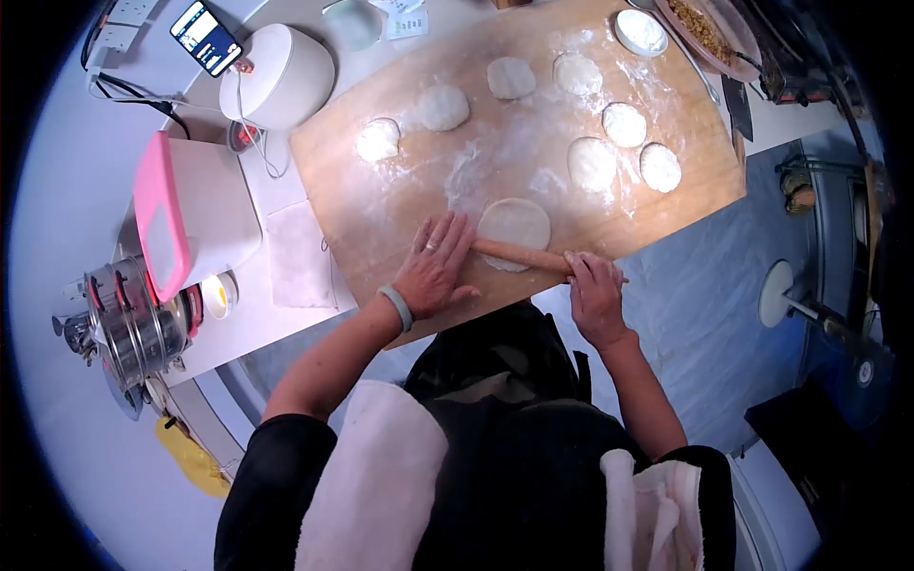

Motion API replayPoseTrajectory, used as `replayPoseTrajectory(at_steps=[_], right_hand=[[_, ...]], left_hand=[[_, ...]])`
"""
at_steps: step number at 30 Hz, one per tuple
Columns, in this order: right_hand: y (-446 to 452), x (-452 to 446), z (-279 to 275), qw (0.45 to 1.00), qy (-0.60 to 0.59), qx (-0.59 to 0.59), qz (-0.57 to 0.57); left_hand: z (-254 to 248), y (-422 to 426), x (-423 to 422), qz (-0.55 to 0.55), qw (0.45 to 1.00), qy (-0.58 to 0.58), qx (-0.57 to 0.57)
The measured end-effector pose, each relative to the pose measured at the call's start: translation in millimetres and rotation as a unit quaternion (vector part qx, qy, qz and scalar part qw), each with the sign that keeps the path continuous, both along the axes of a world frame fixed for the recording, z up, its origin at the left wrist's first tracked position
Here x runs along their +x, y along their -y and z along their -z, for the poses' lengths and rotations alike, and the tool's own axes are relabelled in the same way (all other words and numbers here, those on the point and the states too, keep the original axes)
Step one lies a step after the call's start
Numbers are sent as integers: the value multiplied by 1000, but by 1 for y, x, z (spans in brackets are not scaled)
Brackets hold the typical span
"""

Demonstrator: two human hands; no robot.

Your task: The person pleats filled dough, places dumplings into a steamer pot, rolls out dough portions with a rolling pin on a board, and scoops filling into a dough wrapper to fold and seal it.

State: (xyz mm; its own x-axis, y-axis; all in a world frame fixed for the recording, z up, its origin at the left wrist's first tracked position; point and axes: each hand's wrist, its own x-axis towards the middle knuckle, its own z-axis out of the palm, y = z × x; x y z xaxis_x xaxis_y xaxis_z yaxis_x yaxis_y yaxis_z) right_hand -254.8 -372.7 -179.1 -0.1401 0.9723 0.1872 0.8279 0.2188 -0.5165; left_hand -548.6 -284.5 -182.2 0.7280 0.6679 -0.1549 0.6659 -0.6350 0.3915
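Note:
A wooden rolling pin lies across the near part of a flat round of dough on the floured wooden board. My right hand is wrapped around the pin's right end. Flat on the board to the left, my left hand has its fingers stretched out, and its edge meets the pin's left end. Whether the pin runs under that palm is hidden. Several smaller dough rounds rest farther back, among them one at the left and one at the right.
A bowl of white flour stands at the board's far right, beside a bowl of brown crumbly filling. A knife lies near the right edge. At left are a phone, a white round appliance and a pink-lidded bin.

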Motion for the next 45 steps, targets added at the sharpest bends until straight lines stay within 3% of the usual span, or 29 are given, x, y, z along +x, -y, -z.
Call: replayPoseTrajectory(at_steps=[8,13,17,25,29,31,37,42,45], right_hand=[[-64,20,6,1000,-5,-15,15],[0,-4,3,999,-23,-9,35],[11,-12,0,1000,-3,1,29],[-29,27,-24,992,12,-9,-124],[-47,26,-10,984,13,2,-176],[-67,22,-10,984,28,-6,-175],[-74,36,5,995,-5,-27,-91],[-28,45,14,998,-4,34,-60],[-27,26,-9,994,96,30,-49]], left_hand=[[8,-89,39,-29,991,58,115],[12,-29,1,19,997,58,42],[-1,25,-19,-30,999,8,25],[-16,69,5,-114,993,9,-32],[9,75,12,-163,986,-28,-16],[11,45,18,-212,976,-48,9],[9,-40,20,-185,977,10,103],[9,34,10,-135,990,33,-34],[7,45,11,-138,989,46,-39]])
